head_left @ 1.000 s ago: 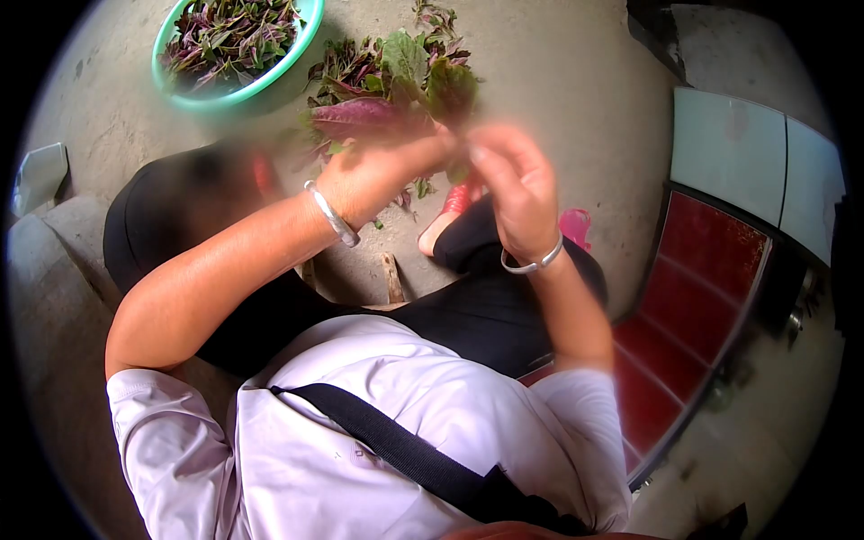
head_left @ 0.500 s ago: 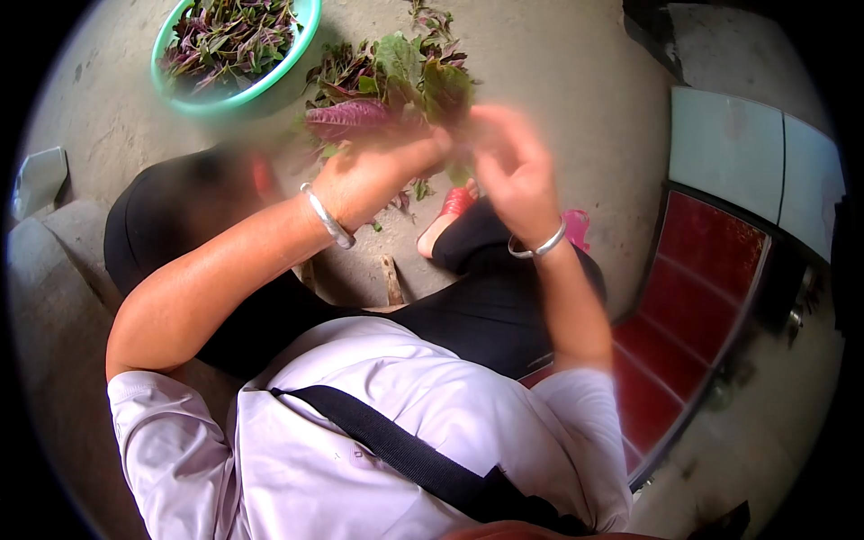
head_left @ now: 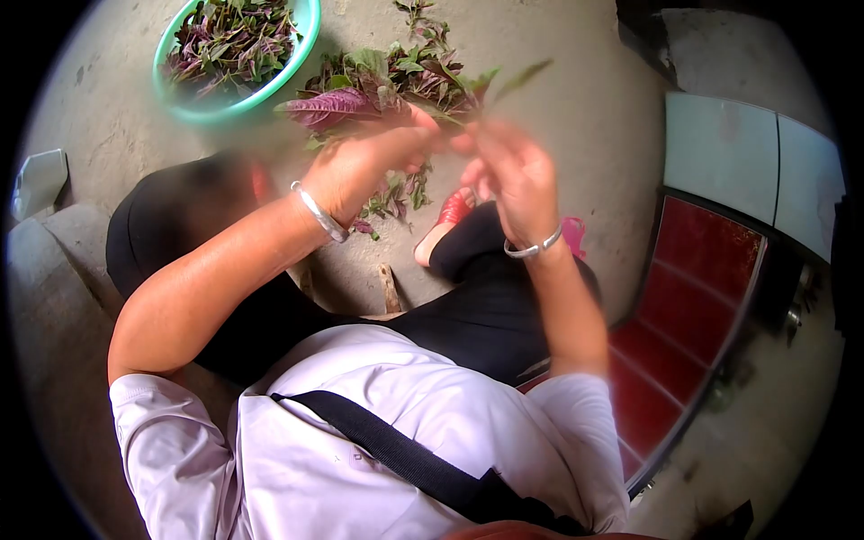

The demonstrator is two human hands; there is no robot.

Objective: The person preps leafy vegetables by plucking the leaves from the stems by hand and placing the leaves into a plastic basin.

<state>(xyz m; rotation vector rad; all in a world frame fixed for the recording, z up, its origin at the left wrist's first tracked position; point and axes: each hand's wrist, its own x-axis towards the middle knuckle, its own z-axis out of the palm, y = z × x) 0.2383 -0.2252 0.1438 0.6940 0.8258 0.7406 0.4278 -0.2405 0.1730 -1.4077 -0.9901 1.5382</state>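
The left hand (head_left: 382,144), in the upper middle of the frame, has its fingers closed around leafy stems (head_left: 331,110), a broad purple leaf sticking out to the left. The right hand (head_left: 515,166) is just beside it, thumb and fingertips drawn close together, but blur hides whether they pinch a stem; a green sprig (head_left: 483,85) shows just above them.

A sharp tug could tear a leaf or snap a stem in the wrong spot, since the two sets of fingers work so near each other. A loosened left grip might drop stems onto the leaf pile (head_left: 427,76) behind, mixing them in. Loose leaves (head_left: 396,198) lie on the floor (head_left: 576,99) near the red sandal (head_left: 457,205), where a shifting foot could crush them. The green basin (head_left: 309,49), upper left, looks well filled, so leaves tossed carelessly may spill over its rim.
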